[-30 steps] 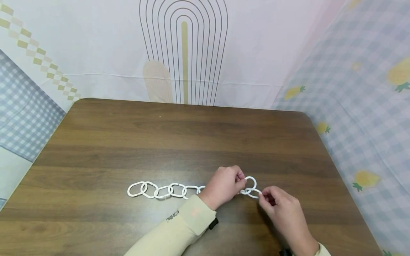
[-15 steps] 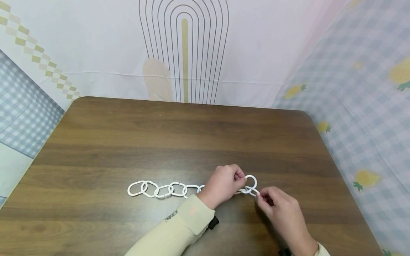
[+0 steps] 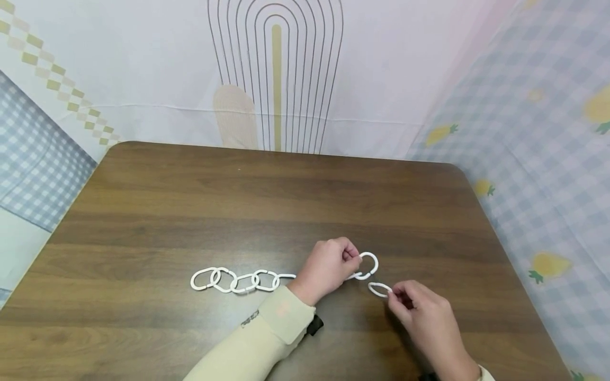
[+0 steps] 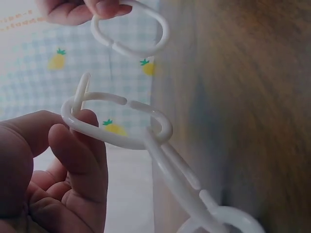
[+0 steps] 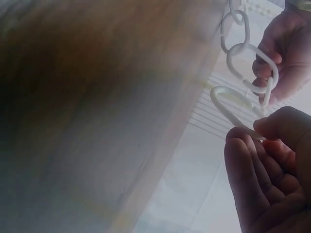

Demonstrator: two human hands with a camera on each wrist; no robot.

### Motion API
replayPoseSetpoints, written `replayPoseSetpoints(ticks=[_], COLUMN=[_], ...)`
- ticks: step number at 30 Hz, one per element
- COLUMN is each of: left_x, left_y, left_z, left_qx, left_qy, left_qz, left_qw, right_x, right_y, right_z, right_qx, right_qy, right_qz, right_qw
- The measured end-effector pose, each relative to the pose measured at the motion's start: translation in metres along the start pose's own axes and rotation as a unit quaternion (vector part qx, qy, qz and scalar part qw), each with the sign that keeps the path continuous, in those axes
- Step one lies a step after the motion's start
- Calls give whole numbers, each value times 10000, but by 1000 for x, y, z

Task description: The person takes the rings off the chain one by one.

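A chain of white plastic links (image 3: 232, 284) lies across the table, its right part hidden under the left forearm and hand. My left hand (image 3: 330, 267) pinches the chain near its right end between thumb and fingers; the end link (image 3: 376, 263) is raised beyond the fingertips. To the right, my right hand (image 3: 426, 315) pinches a single white link (image 3: 378, 284) between thumb and forefinger, apart from the chain. The left wrist view shows this single link (image 4: 166, 34) with a small slit in its side. In the right wrist view, the chain links (image 5: 236, 68) hang behind it.
Both hands work over the near right part of a brown wooden table (image 3: 286, 211) with rounded far corners. Patterned cloth (image 3: 381, 69) hangs behind the table, and checked cloth with pineapples (image 3: 534, 211) hangs along the right side.
The link in the right hand has come out of the chain's end link, leaving a gap between them. The left hand has moved slightly up and left with the chain end.
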State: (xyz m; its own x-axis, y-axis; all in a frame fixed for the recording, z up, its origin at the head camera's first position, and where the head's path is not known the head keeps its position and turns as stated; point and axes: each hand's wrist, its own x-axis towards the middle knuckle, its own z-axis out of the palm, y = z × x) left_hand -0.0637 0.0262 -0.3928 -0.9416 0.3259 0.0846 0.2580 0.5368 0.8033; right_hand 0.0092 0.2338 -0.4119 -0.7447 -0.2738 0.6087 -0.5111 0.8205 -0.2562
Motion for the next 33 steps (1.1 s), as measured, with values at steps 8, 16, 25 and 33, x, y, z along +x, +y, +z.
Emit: replayPoseSetpoints(ticks=[8, 16, 25, 33], left_x=[-1, -3, -5, -5], left_y=[-2, -6, -9, -11], left_z=[-6, -13, -15, -16], left_qx=[-174, -326, -558, -663], left_qy=[10, 150, 228, 271], left_qz=[-88, -91, -156, -141], left_qw=[9998, 9993, 9981, 9973], right_x=[0, 14, 35, 47], right_y=[4, 12, 27, 42], right_z=[-1, -3, -5, 0], right_qx=[-45, -234, -575, -586], right_qy=[-88, -322, -684, -1196], right_qz=[83, -232, -491, -524], right_qw=[9999, 9989, 9948, 9897])
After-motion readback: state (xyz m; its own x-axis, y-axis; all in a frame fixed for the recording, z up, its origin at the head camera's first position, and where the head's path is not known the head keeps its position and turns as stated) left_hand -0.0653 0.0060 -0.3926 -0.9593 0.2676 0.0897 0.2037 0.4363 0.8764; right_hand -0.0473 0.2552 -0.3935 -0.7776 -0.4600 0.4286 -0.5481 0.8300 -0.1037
